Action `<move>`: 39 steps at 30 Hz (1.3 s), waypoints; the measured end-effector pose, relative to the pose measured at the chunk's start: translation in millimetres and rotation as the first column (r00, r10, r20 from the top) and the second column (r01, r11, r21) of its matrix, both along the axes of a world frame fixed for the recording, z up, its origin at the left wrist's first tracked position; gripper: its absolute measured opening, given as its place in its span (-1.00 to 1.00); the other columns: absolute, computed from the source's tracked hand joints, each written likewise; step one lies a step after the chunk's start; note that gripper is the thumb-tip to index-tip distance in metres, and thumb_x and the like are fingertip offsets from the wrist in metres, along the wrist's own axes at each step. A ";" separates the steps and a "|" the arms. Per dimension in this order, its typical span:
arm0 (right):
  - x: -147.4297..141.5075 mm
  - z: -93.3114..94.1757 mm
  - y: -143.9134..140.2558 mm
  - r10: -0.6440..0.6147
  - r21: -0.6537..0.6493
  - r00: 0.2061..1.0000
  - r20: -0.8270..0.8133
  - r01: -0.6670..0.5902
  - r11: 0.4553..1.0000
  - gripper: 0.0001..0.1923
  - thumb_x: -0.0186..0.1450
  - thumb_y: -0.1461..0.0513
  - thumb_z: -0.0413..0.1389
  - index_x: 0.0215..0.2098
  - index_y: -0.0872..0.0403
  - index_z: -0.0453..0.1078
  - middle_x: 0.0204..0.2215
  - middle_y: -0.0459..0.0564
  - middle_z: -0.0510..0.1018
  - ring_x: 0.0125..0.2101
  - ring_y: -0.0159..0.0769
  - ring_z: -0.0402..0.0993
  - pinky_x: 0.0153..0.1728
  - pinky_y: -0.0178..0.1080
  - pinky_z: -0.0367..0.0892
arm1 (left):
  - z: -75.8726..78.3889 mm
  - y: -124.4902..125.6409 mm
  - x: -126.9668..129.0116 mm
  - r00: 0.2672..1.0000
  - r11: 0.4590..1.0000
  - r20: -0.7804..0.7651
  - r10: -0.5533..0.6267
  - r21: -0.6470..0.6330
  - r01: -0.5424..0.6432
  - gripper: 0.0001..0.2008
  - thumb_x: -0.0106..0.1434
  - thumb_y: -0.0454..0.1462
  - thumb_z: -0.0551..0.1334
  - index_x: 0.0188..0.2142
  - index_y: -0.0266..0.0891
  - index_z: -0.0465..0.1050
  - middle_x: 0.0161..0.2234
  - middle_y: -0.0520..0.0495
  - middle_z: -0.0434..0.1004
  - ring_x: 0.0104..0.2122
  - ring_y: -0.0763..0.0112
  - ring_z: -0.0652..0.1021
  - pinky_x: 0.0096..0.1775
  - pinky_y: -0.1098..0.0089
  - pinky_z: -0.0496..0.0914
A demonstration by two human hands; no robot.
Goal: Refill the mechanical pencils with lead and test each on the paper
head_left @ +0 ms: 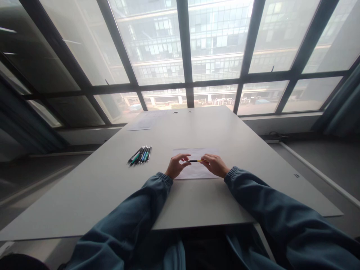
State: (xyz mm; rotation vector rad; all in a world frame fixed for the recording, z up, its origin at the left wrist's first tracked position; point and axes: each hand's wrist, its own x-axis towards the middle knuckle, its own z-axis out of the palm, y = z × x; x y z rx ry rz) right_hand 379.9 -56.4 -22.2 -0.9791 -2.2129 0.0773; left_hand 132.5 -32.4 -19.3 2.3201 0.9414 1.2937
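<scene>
The person's right hand [215, 164] pinches the yellow end of a pen [194, 161]. The left hand [176, 165] curls close around its dark end, but one cannot tell if those fingers squeeze it. The pen lies sideways over a white sheet of paper [185, 174], maybe so both hands can steady it. More pens [142, 155] sit in a bunch on the table [98, 195], probably to stay within easy reach.

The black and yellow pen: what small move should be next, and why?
Perhaps keep the pen by its yellow end in the right grip and ease the left grip off its black end: it lies level over a sheet of paper, so freeing one end might let it tilt down.
</scene>
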 end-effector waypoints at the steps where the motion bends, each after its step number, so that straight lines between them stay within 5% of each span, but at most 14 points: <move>1: -0.4 0.1 0.0 -0.004 0.002 1.000 0.001 0.004 1.000 -0.88 0.42 0.21 0.07 -0.28 0.06 0.38 -0.38 -0.04 0.51 -0.42 -0.36 0.35 -0.36 -0.33 0.16 | -0.3 0.5 0.1 1.000 1.000 0.001 -0.007 0.002 0.007 -0.65 0.18 -0.13 0.40 -0.07 -0.19 0.52 -0.36 -0.04 0.59 -0.37 0.40 0.53 -0.25 0.33 0.47; 5: -1.4 0.5 -0.1 -0.021 0.005 1.000 -0.006 0.021 1.000 -0.86 0.43 0.20 0.06 -0.28 0.05 0.38 -0.38 -0.04 0.51 -0.42 -0.35 0.36 -0.36 -0.32 0.16 | 0.3 1.4 1.6 0.999 0.999 0.011 -0.035 -0.042 0.035 -0.40 0.13 -0.05 0.41 0.11 -0.18 0.37 -0.17 -0.11 0.53 -0.42 0.47 0.48 -0.35 0.41 0.45; 7: -1.5 0.6 0.0 -0.030 0.009 1.000 -0.006 0.030 1.000 -0.86 0.43 0.20 0.05 -0.28 0.05 0.39 -0.38 -0.04 0.52 -0.41 -0.35 0.36 -0.36 -0.32 0.16 | 0.8 1.2 1.9 1.000 0.997 0.006 0.005 -0.083 -0.005 -0.46 0.20 0.00 0.33 0.08 -0.21 0.36 -0.18 -0.10 0.50 -0.45 0.50 0.45 -0.41 0.45 0.40; 9: -1.3 0.5 0.2 -0.031 0.009 1.000 -0.003 0.031 0.999 -0.86 0.43 0.20 0.05 -0.28 0.05 0.39 -0.37 -0.03 0.52 -0.41 -0.35 0.37 -0.36 -0.32 0.16 | 0.7 0.9 1.3 0.998 0.991 -0.032 0.055 -0.121 -0.058 -0.61 0.34 0.03 0.15 -0.14 -0.26 0.46 -0.35 -0.03 0.48 -0.47 0.49 0.42 -0.40 0.46 0.35; 13: -1.1 0.4 0.3 -0.028 0.007 1.000 0.006 0.028 1.000 -0.86 0.43 0.20 0.06 -0.28 0.06 0.39 -0.37 -0.03 0.52 -0.40 -0.35 0.37 -0.35 -0.32 0.16 | -2.0 0.9 -1.7 0.987 0.969 -0.141 0.073 -0.225 -0.104 -0.41 0.43 0.03 -0.07 -0.57 -0.27 0.37 -0.64 0.04 0.31 -0.58 0.49 0.35 -0.45 0.45 0.22; 20: -1.3 2.1 -0.6 -0.032 0.002 0.999 0.020 0.032 0.999 -0.85 0.43 0.20 0.06 -0.29 0.06 0.39 -0.38 -0.03 0.52 -0.41 -0.34 0.37 -0.37 -0.32 0.16 | -2.1 0.6 -1.5 0.988 0.963 -0.131 0.081 -0.245 -0.111 -0.43 0.39 0.05 0.01 -0.60 -0.26 0.36 -0.68 0.08 0.26 -0.62 0.50 0.30 -0.50 0.45 0.17; 39: 1.1 -0.4 2.4 -0.068 0.007 0.997 0.026 0.068 0.998 -0.85 0.43 0.20 0.06 -0.29 0.06 0.39 -0.37 -0.03 0.53 -0.41 -0.35 0.37 -0.37 -0.32 0.15 | -4.0 3.9 0.3 0.997 0.989 -0.044 0.061 -0.134 -0.067 -0.73 0.28 -0.08 0.27 -0.34 -0.26 0.52 -0.42 -0.04 0.60 -0.43 0.42 0.54 -0.40 0.44 0.40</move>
